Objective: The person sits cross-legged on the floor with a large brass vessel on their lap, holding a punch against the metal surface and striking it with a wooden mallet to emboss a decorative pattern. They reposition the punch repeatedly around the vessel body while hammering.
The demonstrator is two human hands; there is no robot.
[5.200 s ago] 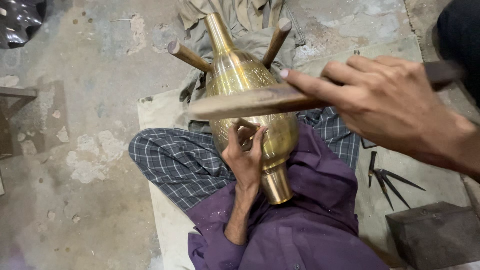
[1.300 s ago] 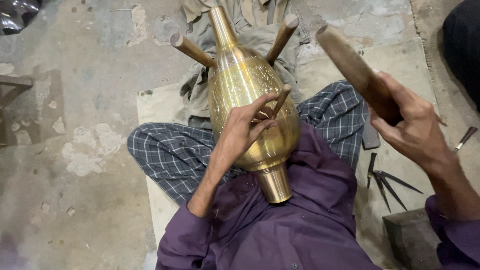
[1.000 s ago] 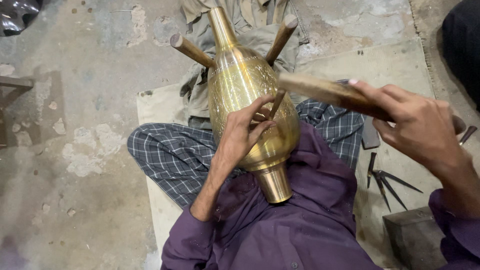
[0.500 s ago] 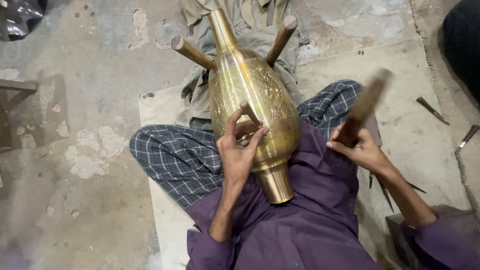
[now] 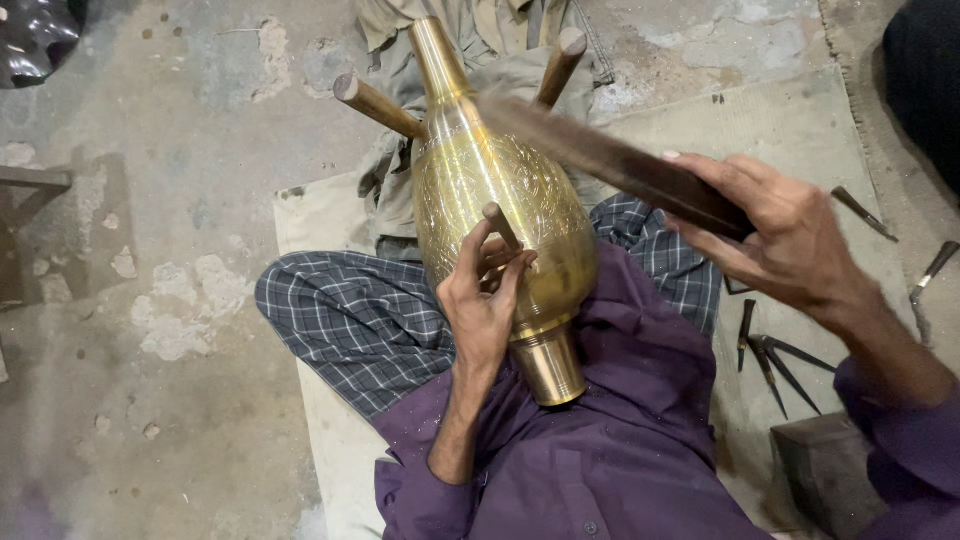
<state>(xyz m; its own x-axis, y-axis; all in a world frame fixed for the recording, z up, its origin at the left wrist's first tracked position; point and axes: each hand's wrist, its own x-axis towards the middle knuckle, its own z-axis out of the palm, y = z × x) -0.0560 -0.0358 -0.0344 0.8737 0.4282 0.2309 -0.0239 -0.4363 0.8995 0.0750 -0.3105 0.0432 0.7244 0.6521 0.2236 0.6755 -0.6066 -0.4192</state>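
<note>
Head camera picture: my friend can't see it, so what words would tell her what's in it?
A person's left hand holds a small chisel against an engraved brass vase lying across their lap. Their right hand holds a dark wooden bat above it. More metal tools lie on the mat beside them.

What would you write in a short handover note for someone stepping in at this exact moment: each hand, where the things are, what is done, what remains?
Left hand: holds a small chisel, its tip against the brass vase.
Right hand: grips a dark wooden striker, raised above the chisel.
Vase: lies across the lap, neck propped between wooden pegs.
Spare tools: on the mat, right side.
Done: engraved pattern covers much of the body.
Left: the neck and foot look plain; how far the pattern runs round the far side cannot be seen.
</note>
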